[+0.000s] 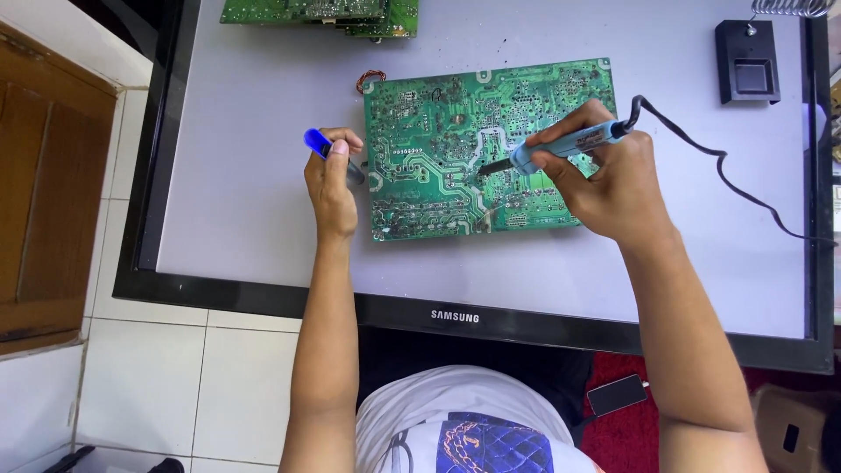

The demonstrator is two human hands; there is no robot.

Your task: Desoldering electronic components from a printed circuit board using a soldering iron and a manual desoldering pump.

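A green circuit board (486, 149) lies mid-desk (245, 158). The right hand (604, 175) grips a soldering iron (561, 144) tip-down on it; the left hand (333, 180) is closed round a blue-capped tool (326, 149) at the board's left edge. The unclamped board could slide – the hot tip might bridge tracks, or its cable (727, 171) might snag.

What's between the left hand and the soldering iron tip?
Head view: only the green circuit board lies between the left hand, which holds a blue tool, and the soldering iron in the right hand.

Circuit board (455, 149) lay on the flat screen panel (245, 175), near its middle. Second board (324, 13) behind it, at the far edge. Stand (747, 61) on the panel's far right. Phone (617, 394) on the floor, near right.
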